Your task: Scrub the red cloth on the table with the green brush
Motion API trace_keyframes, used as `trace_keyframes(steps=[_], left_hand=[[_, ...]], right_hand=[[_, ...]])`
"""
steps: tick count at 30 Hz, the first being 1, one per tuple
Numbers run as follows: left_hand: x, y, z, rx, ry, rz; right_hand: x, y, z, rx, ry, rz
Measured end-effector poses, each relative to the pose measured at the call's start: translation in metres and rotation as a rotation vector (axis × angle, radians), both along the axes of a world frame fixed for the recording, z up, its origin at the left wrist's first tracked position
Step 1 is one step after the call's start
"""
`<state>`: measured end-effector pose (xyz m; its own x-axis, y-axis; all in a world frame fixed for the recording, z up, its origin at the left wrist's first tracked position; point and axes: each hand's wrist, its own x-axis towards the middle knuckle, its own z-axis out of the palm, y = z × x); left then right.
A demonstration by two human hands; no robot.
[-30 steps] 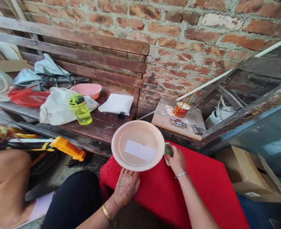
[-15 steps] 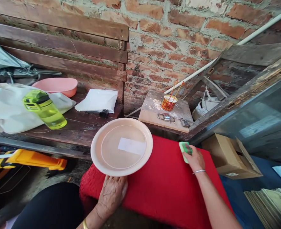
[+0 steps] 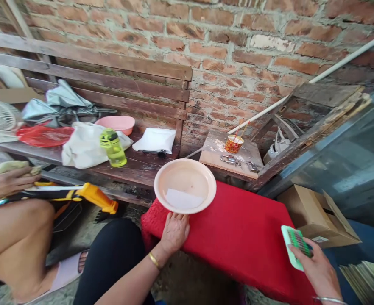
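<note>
A pale peach basin [image 3: 159, 186] stands at the near left end of a red cloth-covered table, seemingly holding clear liquid. Inside it shows a white rectangle [image 3: 183, 200]; I cannot tell whether it is a sheet or a reflection. My left hand [image 3: 174, 234], with a gold bracelet, is at the basin's near rim, its fingertips hidden under the edge. Over the right end of the cloth, my right hand [image 3: 321, 264] grips a light green scrub brush [image 3: 291, 250], with its dark and green bristles facing me.
Behind is a wooden bench [image 3: 136, 169] with a green bottle [image 3: 114, 148], a white packet [image 3: 157, 140] and a pink basin [image 3: 118, 123]. Padlocks [image 3: 230, 159] lie on a small stand. A cardboard box [image 3: 314, 216] sits right. Another person's hand [image 3: 9, 182] and leg appear left.
My view has swung left, bringing another person's hand and leg into sight. My right hand has moved nearer to me and turned the brush bristles upward. My left hand stays at the basin.
</note>
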<state>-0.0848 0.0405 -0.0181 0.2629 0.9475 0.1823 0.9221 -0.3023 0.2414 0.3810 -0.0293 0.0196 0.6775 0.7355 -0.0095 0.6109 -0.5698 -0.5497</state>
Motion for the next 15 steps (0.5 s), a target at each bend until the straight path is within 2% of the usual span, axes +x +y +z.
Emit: trace_keyframes(steps=[4, 6, 9, 15], left_hand=[[-0.001, 0.002, 0.005, -0.043, -0.031, 0.0], [-0.007, 0.003, 0.01, -0.057, -0.058, -0.065], [-0.023, 0.005, 0.021, -0.041, -0.169, -0.134], [-0.049, -0.001, 0.04, 0.11, -0.439, -0.098]], right_hand=[[-0.102, -0.002, -0.01, 0.056, 0.119, 0.27], [-0.152, -0.002, -0.009, 0.057, 0.126, 0.393], [-0.218, 0.001, -0.002, 0.007, 0.038, 0.581], [-0.324, 0.022, 0.012, -0.111, -0.105, 0.841]])
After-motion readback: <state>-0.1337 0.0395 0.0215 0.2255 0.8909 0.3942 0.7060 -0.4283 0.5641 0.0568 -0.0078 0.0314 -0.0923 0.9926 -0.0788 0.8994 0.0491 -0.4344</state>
